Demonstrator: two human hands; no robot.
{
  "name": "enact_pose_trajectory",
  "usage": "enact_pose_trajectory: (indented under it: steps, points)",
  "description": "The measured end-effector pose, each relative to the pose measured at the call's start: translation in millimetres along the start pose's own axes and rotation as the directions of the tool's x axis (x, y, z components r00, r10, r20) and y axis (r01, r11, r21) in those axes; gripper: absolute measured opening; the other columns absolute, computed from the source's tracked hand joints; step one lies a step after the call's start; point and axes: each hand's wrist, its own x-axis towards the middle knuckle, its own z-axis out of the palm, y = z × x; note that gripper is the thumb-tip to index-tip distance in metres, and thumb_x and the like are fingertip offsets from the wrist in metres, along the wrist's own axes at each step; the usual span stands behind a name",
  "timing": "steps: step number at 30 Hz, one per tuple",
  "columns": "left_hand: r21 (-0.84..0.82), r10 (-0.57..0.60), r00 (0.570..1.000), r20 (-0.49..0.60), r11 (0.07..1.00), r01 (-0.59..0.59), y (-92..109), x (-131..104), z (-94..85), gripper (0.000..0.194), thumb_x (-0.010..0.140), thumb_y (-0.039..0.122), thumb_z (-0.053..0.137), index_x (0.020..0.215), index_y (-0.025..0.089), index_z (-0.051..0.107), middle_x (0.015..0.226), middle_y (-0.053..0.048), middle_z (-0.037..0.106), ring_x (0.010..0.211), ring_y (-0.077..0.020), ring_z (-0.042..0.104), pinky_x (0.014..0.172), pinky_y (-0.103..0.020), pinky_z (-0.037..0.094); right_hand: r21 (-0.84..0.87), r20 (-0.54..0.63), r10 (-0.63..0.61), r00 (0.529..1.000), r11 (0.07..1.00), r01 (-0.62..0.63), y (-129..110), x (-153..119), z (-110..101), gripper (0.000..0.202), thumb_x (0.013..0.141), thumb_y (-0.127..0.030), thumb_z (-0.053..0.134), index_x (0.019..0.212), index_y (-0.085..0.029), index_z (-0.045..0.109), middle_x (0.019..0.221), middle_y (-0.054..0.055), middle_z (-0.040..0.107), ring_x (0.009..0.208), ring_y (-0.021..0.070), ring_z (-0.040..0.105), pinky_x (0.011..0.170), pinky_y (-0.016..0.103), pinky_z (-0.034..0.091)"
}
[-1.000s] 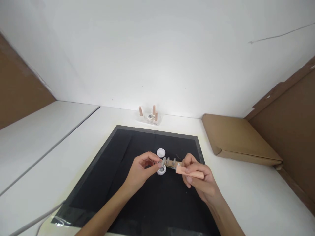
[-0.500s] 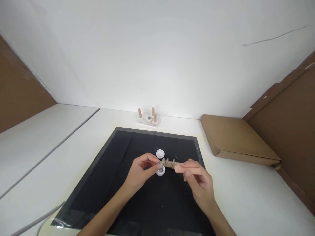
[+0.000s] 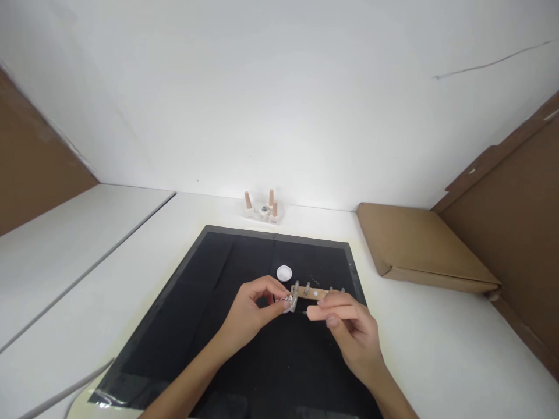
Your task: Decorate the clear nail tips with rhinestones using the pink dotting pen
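My left hand (image 3: 253, 309) pinches a small greyish clear piece (image 3: 293, 301) over a round white dish that it mostly hides. In my right hand (image 3: 354, 333) is a peach-coloured bottle cap (image 3: 329, 312), whose thin dark brush points left toward that piece. Behind the fingers lies a flat tan strip (image 3: 311, 293) with several small greyish pieces standing along it and a white dot on top. A second round white dish (image 3: 284, 273) sits just beyond, on the black mat (image 3: 253, 256).
At the wall stands a clear holder (image 3: 262, 217) with several peach-capped bottles (image 3: 275, 208). A flat brown cardboard box (image 3: 428, 247) lies to the right. Brown cardboard panels (image 3: 515, 233) flank both sides of the white table (image 3: 131, 256).
The cap in my right hand has moved slightly down and left, away from the strip, baring its white dot. My left hand has shifted a little right and tilted its small piece.
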Motion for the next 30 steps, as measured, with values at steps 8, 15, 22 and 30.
enact_pose_trajectory:
  steps: [8,15,22,30]
  points:
    - [0.042,0.025,0.999,0.041,0.999,-0.026,1.1,-1.7,1.7,0.006,0.069,0.017,0.071,0.069,0.013,0.066,0.076,-0.007,0.068,0.070,-0.0178,0.063,0.064,-0.029,0.047,-0.022,0.011,0.021,1.000,1.000,-0.021,0.6,0.1,0.3,0.013,0.086,-0.018,0.057,0.082,-0.026,0.066,0.080,0.000,0.071,0.076,0.0154,0.067,0.072,0.029,0.054]
    - [0.062,0.027,0.996,0.087,0.998,-0.032,-2.0,-4.6,1.2,0.006,0.070,0.017,0.070,0.069,0.013,0.066,0.077,-0.008,0.070,0.071,-0.0190,0.064,0.066,-0.030,0.047,-0.065,-0.075,0.064,0.995,0.996,-0.069,6.5,-2.0,0.0,0.014,0.088,-0.019,0.054,0.083,-0.026,0.065,0.081,0.001,0.070,0.076,0.0160,0.066,0.073,0.032,0.053]
    - [0.086,0.017,0.999,0.045,0.996,-0.021,-2.0,-3.3,-0.4,0.007,0.070,0.018,0.070,0.069,0.012,0.066,0.076,-0.008,0.069,0.070,-0.0180,0.064,0.063,-0.028,0.047,0.009,-0.128,0.074,0.989,0.997,-0.074,5.5,-1.8,1.2,0.015,0.089,-0.026,0.054,0.077,-0.024,0.064,0.080,0.001,0.069,0.071,0.0144,0.066,0.070,0.030,0.054]
    - [0.081,0.025,0.997,0.068,0.996,-0.031,2.3,-2.4,2.2,0.007,0.070,0.018,0.071,0.068,0.013,0.066,0.076,-0.008,0.070,0.071,-0.0180,0.064,0.066,-0.029,0.048,0.023,0.008,0.080,0.997,0.997,-0.080,0.6,0.9,1.0,0.014,0.086,-0.020,0.057,0.077,-0.025,0.065,0.077,0.001,0.070,0.072,0.0164,0.066,0.069,0.031,0.054]
